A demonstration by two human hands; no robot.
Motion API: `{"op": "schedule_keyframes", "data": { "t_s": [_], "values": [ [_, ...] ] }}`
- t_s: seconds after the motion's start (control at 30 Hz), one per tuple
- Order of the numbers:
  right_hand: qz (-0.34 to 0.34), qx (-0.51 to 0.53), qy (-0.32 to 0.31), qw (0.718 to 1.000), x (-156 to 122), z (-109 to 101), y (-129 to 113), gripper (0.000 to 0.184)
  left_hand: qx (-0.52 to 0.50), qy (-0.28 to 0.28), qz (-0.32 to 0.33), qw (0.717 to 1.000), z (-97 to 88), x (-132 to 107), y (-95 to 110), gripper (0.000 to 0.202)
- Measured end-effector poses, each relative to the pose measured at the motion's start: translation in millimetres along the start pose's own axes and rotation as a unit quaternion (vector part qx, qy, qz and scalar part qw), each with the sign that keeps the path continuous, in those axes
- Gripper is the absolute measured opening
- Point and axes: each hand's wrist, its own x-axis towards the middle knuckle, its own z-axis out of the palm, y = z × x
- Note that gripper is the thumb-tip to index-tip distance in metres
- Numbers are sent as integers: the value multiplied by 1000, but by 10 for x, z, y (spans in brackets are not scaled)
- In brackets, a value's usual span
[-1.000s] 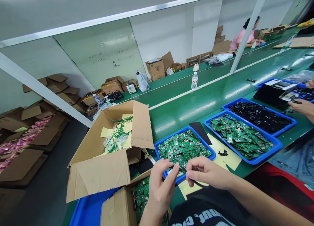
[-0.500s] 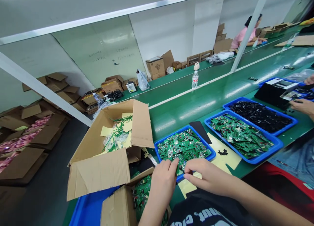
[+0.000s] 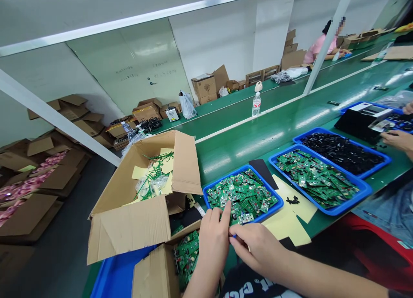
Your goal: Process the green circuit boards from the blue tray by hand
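Head view: both hands meet at the near rim of the blue tray point(image 3: 226, 177) heaped with green boards point(image 3: 245, 197). The left hand point(image 3: 214, 237) lays its forefinger out over the nearest boards, its other fingers curled under. The right hand point(image 3: 258, 250), just right of it and touching it, has its fingertips bunched narrow at the same rim. Whether either one pinches a board I cannot tell, since the fingers hide that spot.

It looks like the picking step, with one board being singled out of the heap. That calls for a fine pinch on one board's edge and a lift clear of its neighbours, which overlap closely.

A yellow sheet point(image 3: 287, 225) lies right of the tray and an open carton point(image 3: 145, 229) stands to its left. Further right, well apart, a co-worker's hand point(image 3: 398, 138) is busy.
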Motion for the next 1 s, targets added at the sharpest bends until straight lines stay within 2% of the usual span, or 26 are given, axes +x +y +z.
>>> {"op": "schedule_keyframes", "data": {
  "t_s": [0.2,0.3,0.37,0.5,0.67,0.8,1.0],
  "values": [
    [81,110,-80,987,6,-129,32,22,4,46,-6,999,-12,-4,-60,45],
    [134,147,-96,975,18,-266,90,27,-8,54,-12,998,-9,-12,-71,49],
    [141,154,-101,973,34,-348,148,27,-21,49,-9,999,4,-24,-68,49],
    [120,114,-104,981,78,-447,284,25,-80,1,-1,997,33,-57,-49,43],
    [82,65,-108,989,138,-464,388,23,-159,-76,7,984,-8,-67,-38,42],
    [82,109,-122,983,181,-444,393,21,-208,-117,10,971,-83,-37,-34,43],
    [135,204,-169,955,239,-413,412,17,-246,-155,4,957,-151,-20,-35,45]
  ]
}}
